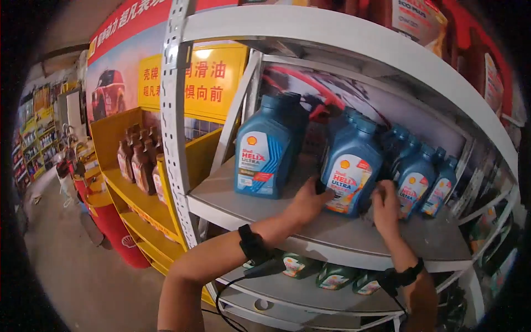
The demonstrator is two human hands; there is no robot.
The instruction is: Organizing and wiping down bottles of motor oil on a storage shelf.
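Note:
Before me, on a grey shelf board (253, 209), stands a blue Shell Helix Ultra motor oil bottle (352, 166) with others behind it. My left hand (309, 203) grips its lower left side, thumb on the front label. On its right side is my right hand (386, 203), fingers curled, in the gap before the neighbouring blue bottle (415, 178). A dark grey patch shows under the right fingers; I cannot tell whether it is a cloth or shadow. Another large blue bottle (259, 153) stands upright to the left, a second one behind it.
A white perforated post (174, 124) rises at the left, and a white shelf beam (332, 29) arches overhead. Green bottles (336, 276) line the shelf below. Further left are a yellow rack (141, 211) with brown bottles (143, 166) and a red drum (124, 236). Cables hang from black wrist bands (253, 245).

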